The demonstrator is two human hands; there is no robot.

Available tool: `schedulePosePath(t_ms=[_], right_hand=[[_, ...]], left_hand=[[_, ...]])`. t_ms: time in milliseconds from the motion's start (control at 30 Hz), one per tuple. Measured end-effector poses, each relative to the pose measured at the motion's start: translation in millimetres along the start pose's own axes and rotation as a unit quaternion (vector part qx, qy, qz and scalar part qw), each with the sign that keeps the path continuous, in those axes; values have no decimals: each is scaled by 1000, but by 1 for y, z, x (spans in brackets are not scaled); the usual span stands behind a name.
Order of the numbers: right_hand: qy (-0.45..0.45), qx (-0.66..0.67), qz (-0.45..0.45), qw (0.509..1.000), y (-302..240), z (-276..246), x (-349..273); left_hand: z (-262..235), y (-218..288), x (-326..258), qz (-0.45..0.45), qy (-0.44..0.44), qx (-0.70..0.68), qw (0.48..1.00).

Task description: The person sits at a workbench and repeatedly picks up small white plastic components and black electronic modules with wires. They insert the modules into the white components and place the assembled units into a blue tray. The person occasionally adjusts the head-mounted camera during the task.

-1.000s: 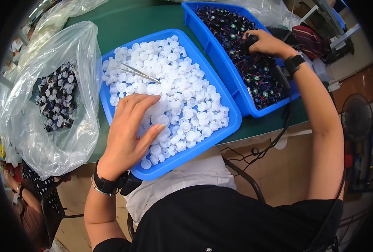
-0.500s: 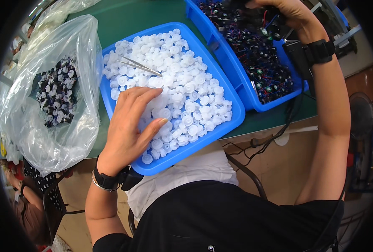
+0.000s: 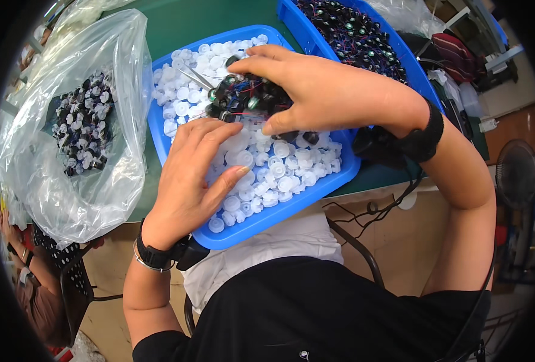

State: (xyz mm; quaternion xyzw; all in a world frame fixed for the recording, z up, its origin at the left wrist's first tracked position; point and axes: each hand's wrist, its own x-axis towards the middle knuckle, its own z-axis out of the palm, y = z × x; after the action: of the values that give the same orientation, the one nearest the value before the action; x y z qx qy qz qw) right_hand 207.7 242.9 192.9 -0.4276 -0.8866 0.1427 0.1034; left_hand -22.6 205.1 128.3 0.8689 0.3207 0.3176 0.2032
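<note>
My right hand (image 3: 291, 90) is over the blue tray (image 3: 210, 241), its fingers and thumb curved around a clump of small black wired parts (image 3: 249, 99). The clump sits on or just above the white translucent plastic caps (image 3: 279, 172) that fill the tray; I cannot tell if it touches them. My left hand (image 3: 192, 172) rests at the tray's left side, palm down, fingers and thumb apart. Its fingertips are close to the clump and the caps, with nothing visibly gripped. Metal tweezers (image 3: 196, 78) lie on the caps, partly covered by the clump.
A second blue bin (image 3: 303, 27) with many more black wired parts (image 3: 364, 39) stands at the far right. On the left lies an open clear plastic bag (image 3: 120, 187) holding black-and-white assembled pieces (image 3: 85, 123). Black cables (image 3: 394, 202) hang at the table's edge. Another person's arm (image 3: 38, 271) shows at lower left.
My right hand has come from the far bin leftward and nearer, bringing a clump of black wired parts over the tray. The left hand has hardly moved. The tray has shifted slightly.
</note>
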Motion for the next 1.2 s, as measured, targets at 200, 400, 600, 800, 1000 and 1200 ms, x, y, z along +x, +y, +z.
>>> schedulePosePath(t_ms=[200, 400, 600, 800, 1000, 1200], right_hand=[[61, -27, -59, 996, 3, -48, -12], [-32, -58, 151, 986, 84, -104, -60], [-163, -83, 389, 903, 163, -65, -117], [-155, -24, 258, 953, 144, -47, -95], [-161, 95, 332, 925, 135, -50, -75], [-38, -60, 260, 963, 149, -22, -66]], left_hand=[[0, 0, 1, 7, 3, 4, 1000], [0, -1, -1, -2, -6, -3, 1000], [2, 0, 3, 18, 5, 9, 1000], [2, 2, 2, 9, 7, 4, 1000], [2, 2, 4, 17, 7, 8, 1000], [2, 2, 4, 15, 5, 11, 1000]])
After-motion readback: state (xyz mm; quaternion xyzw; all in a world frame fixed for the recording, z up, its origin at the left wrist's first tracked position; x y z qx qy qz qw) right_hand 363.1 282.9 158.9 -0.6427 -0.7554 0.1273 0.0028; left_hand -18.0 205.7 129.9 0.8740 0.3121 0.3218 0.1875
